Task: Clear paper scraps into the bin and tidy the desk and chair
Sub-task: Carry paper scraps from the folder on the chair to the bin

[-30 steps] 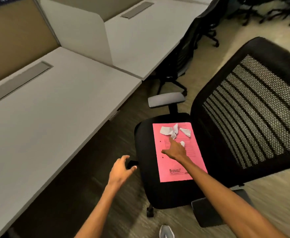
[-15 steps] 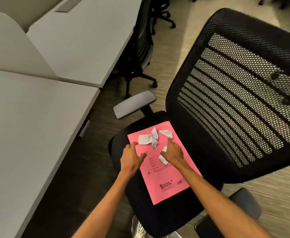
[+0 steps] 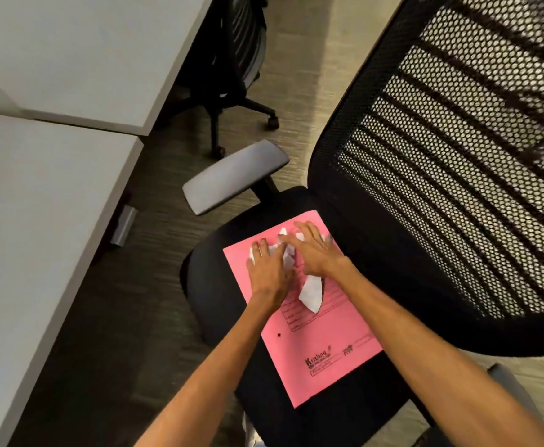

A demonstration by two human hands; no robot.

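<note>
Head view: A person's left hand (image 3: pixel 269 272) and right hand (image 3: pixel 312 250) press down, fingers spread, on white paper scraps (image 3: pixel 311 293) lying on a pink folder (image 3: pixel 328 350), which rests flat on the black seat (image 3: pixel 212 295) of a mesh-backed office chair (image 3: pixel 457 188). Neither hand has closed on anything yet; both are flat and open, raking the scraps together.

The risk appears to lie in the slick folder: a hard sweep could slide it toward the seat's front edge, or flick loose scraps off onto the dark floor (image 3: pixel 119 333). One long scrap lies outside the palms, nearest the wrists, and is likeliest to be missed.

Room is tight to the right, where the backrest stands just beside the folder. The grey armrest (image 3: pixel 235 175) blocks the far-left corner. The white desk (image 3: pixel 38 221) stands well apart on the left, with open floor between. No bin is in view.
</note>
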